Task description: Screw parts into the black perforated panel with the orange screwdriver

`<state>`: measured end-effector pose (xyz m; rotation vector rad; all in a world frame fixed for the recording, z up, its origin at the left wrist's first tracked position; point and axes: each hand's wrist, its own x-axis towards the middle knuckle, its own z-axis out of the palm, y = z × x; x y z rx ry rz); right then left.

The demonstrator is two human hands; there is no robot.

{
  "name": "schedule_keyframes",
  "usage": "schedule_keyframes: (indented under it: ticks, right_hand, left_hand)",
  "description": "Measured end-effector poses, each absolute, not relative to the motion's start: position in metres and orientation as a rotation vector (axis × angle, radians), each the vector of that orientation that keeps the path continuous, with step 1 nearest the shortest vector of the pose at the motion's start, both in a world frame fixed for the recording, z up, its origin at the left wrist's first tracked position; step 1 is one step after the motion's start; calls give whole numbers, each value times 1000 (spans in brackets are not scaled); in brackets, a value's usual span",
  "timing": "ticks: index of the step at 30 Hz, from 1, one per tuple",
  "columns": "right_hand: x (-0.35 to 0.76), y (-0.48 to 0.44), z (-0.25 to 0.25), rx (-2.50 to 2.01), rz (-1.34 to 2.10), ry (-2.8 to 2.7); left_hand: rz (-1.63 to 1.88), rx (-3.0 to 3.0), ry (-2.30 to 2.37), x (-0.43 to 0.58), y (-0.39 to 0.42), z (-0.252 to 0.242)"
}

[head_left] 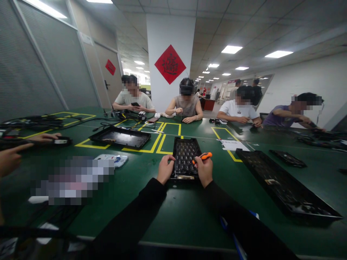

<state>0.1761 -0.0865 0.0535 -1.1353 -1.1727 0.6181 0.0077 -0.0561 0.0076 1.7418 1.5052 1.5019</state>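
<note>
A black plastic casing (187,150) lies on the green table in front of me, its inner face up and covered with rows of shiny raised shapes. My left hand (166,169) grips its left edge, the thumb over the rim. In my right hand (205,169), above the right side, is an orange-handled screwdriver (206,156) slanting down to the left. Its tip is over the casing; whether it touches is too small to tell. A pale strip (185,177) runs along the casing's near end.
A long black casing (287,184) and a small black panel (288,158) lie right. Back left stands a black tray (120,138) near tangled cables (127,119). Another person's hand (11,157) reaches in from the left. Several people sit across the green table (176,216).
</note>
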Motion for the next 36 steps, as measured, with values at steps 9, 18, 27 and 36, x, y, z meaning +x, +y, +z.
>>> schedule_keyframes:
  ticks: [9, 18, 27, 36]
  right_hand:
    - [173, -87, 53, -1084, 714, -1205]
    - [178, -79, 44, -1134, 636, -1258]
    - [177, -82, 46, -1121, 649, -1259]
    - [178, -82, 45, -1125, 655, -1270]
  left_hand:
    - [1424, 1831, 1493, 7, -84, 27]
    - [1421, 1821, 1449, 10, -87, 36]
    - [1465, 1780, 1438, 9, -84, 34]
    - [1466, 1750, 1405, 11, -84, 35]
